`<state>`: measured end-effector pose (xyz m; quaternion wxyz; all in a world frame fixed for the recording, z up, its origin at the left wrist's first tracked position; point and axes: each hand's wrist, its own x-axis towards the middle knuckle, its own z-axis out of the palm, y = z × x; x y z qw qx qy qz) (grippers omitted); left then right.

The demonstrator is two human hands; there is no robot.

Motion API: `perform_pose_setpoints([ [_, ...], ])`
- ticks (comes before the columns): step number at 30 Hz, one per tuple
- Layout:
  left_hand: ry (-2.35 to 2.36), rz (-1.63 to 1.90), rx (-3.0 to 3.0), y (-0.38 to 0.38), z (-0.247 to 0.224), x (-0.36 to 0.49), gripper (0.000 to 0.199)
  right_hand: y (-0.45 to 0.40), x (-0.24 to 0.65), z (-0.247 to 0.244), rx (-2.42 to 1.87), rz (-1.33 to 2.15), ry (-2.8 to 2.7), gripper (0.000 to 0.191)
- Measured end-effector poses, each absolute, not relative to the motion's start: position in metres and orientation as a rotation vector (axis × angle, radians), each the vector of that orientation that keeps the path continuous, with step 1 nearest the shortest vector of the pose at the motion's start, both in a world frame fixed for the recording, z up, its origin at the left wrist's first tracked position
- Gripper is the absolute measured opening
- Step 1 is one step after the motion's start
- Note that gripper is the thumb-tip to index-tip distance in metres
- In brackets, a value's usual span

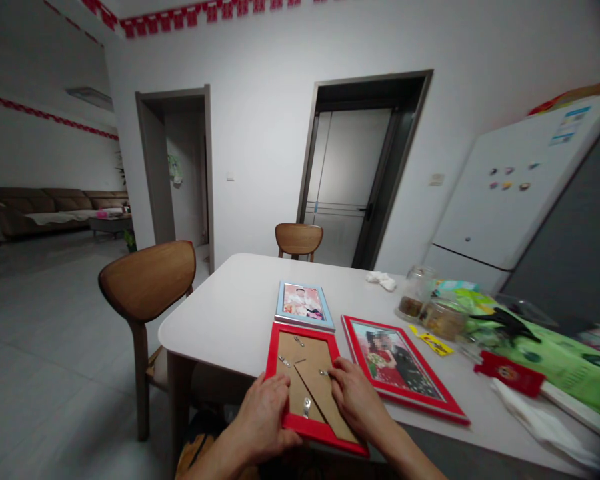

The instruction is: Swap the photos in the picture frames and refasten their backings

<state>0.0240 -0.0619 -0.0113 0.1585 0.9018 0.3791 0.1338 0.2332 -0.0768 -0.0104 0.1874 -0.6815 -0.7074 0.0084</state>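
Red frame (307,377) between hands (265,410) (357,393), left clasping edge (273,357), right curled at clip (323,373), grip unclear

White fridge (507,207), wooden chair (150,280), dim sofa (55,205), perhaps brown.

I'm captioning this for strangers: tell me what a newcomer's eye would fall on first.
First, the red frame, back side up at the near edge of the white table, with the left hand and right hand on its sides. Then the second red frame, picture up, just right of it, and the green pack at the far right.
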Motion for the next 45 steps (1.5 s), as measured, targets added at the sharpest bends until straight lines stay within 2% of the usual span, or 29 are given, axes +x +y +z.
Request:
perform_pose_setpoints([
  [12, 1.063, 0.459, 2.557, -0.065, -0.007, 0.023, 0.072, -0.078, 0.237, -0.011, -1.917, 0.059, -1.968, 0.03],
  [16, 1.059, 0.462, 2.552, -0.065, -0.007, 0.024, 0.071, -0.077, 0.231, -0.008, -1.979, -0.036, -1.974, 0.029],
  [22, 1.067, 0.444, 2.541, -0.065, -0.006, 0.024, 0.07, -0.054, 0.189, -0.007, -1.793, 0.052, -2.05, 0.032],
  [31, 1.049, 0.452, 2.516, -0.065, 0.001, 0.028, 0.064, -0.041, 0.172, -0.002, -1.756, 0.042, -2.237, 0.02],
  [35, 1.066, 0.408, 2.561, -0.058, -0.007, 0.032, 0.053, -0.031, 0.185, 0.001, -1.918, 0.115, -2.074, 0.026],
  [40, 1.07, 0.364, 2.703, -0.049, -0.015, 0.038, 0.056, 0.003, 0.207, -0.003, -2.145, 0.21, -1.757, 0.03],
  [45, 1.054, 0.331, 2.767, -0.048, -0.018, 0.041, 0.054, 0.021, 0.214, -0.004, -2.193, 0.298, -1.594, 0.03],
])
